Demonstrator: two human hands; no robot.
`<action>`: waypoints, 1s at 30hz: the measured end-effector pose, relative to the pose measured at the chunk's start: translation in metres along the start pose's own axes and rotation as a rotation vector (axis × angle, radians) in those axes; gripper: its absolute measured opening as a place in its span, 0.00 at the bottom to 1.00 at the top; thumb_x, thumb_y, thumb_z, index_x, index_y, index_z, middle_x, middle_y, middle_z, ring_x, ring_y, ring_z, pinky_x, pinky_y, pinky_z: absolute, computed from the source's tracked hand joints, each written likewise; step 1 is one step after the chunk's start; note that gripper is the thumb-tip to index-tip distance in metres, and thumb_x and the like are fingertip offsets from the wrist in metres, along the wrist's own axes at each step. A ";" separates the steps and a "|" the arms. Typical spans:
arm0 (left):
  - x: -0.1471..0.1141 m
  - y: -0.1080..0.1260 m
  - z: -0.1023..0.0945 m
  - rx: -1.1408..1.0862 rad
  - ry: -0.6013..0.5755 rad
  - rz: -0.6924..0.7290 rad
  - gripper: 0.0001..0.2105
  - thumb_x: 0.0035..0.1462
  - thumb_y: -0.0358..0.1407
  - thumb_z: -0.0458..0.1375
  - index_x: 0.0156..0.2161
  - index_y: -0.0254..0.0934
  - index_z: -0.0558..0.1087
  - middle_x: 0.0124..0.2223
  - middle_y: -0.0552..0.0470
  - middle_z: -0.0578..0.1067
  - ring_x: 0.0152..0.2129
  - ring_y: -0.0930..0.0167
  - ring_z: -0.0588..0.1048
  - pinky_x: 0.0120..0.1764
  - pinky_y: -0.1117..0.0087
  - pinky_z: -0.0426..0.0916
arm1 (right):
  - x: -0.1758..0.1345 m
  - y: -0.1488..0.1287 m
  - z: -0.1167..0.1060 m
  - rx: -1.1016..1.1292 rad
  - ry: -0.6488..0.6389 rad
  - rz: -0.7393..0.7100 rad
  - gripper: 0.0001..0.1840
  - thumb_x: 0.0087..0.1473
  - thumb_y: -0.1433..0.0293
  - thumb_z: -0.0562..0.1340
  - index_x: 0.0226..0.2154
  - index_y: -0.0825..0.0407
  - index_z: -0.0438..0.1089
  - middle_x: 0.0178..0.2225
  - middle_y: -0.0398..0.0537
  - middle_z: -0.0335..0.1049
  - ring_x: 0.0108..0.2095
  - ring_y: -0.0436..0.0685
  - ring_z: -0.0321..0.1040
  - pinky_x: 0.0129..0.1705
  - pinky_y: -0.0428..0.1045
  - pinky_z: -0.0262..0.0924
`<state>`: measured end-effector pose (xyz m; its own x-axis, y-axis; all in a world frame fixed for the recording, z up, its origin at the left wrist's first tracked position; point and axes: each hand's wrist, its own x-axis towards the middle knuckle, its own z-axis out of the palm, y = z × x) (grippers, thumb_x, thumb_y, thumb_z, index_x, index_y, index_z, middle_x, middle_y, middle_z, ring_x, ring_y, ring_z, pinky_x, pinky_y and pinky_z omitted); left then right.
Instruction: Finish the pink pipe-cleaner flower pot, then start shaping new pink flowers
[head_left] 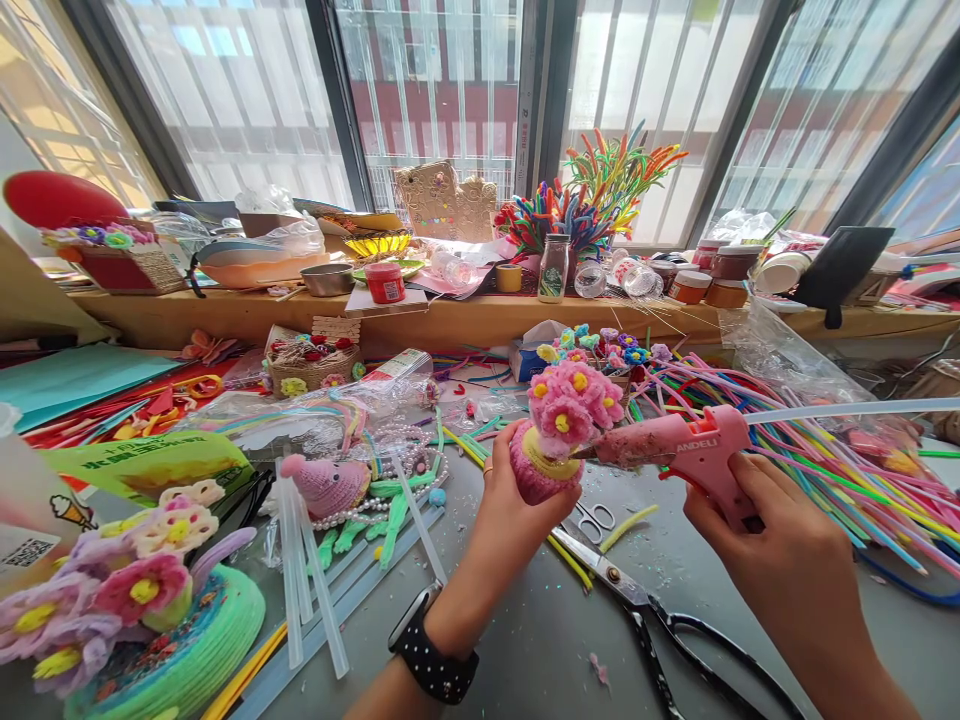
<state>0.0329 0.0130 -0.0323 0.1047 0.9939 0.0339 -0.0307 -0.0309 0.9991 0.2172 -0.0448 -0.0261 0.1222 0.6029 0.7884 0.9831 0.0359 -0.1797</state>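
Observation:
My left hand (504, 530) is wrapped round a small pink pot (534, 474) with a yellow rim, made of fuzzy pipe cleaner. Pink fuzzy flowers (574, 400) with yellow centres stand up out of it. In my right hand (780, 550) is a pink hot glue gun (701, 450), held by its handle, with a long clear glue stick (855, 408) coming out of its back. The gun's nozzle meets the rim of the pot, below the flowers; whether it touches cannot be made out. Below my hands lie large black-handled scissors (637, 590) and small scissors (596, 522).
Loose glue sticks (307, 590) and a pink knitted piece (326, 485) lie left of my wrist. A green flower piece (202, 640) fills the left front. Many coloured pipe cleaners (847, 470) spread at the right. Jars and bottles (553, 268) crowd the window ledge.

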 end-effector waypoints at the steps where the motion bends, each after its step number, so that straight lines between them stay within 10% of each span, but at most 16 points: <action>1: 0.000 0.000 0.000 0.002 -0.003 0.004 0.36 0.36 0.36 0.65 0.53 0.40 0.57 0.50 0.43 0.66 0.47 0.60 0.66 0.51 0.59 0.56 | 0.000 0.000 0.000 -0.002 0.002 -0.001 0.10 0.51 0.66 0.53 0.30 0.55 0.64 0.27 0.48 0.64 0.23 0.52 0.60 0.26 0.47 0.55; 30: 0.002 -0.006 -0.001 -0.002 -0.010 0.019 0.36 0.37 0.36 0.65 0.54 0.41 0.56 0.50 0.43 0.66 0.48 0.60 0.64 0.52 0.59 0.55 | 0.001 -0.002 -0.005 0.030 -0.009 -0.015 0.08 0.52 0.68 0.53 0.30 0.55 0.64 0.28 0.48 0.64 0.24 0.52 0.61 0.26 0.46 0.56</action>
<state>0.0321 0.0157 -0.0381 0.1142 0.9920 0.0536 -0.0352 -0.0499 0.9981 0.2156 -0.0482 -0.0224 0.1060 0.6095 0.7857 0.9802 0.0687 -0.1856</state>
